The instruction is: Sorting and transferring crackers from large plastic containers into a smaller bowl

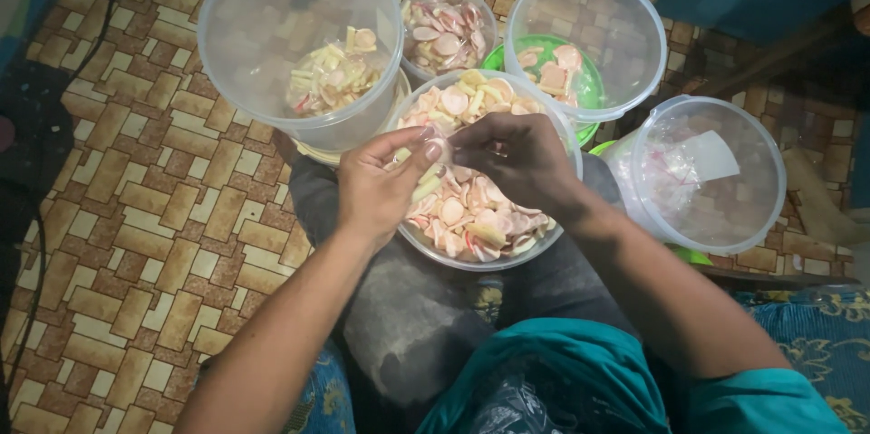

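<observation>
Lap: dark trousers (408, 325), bearing the central tub.
Left hand (376, 185): fingertips pinched on a small clear bag (437, 146).
Right hand (521, 158): fingers curled, pinching the same bag.
Bag: held over the cracker tub (480, 248), near its far rim.
Tubs: clear bucket (272, 35) far left, empty one (725, 207) right.

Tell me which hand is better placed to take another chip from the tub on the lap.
Probably the right hand: it hovers palm down directly over the chips in the lap tub. The left hand sits at the tub's near rim, its fingers pinching a small piece.
</observation>
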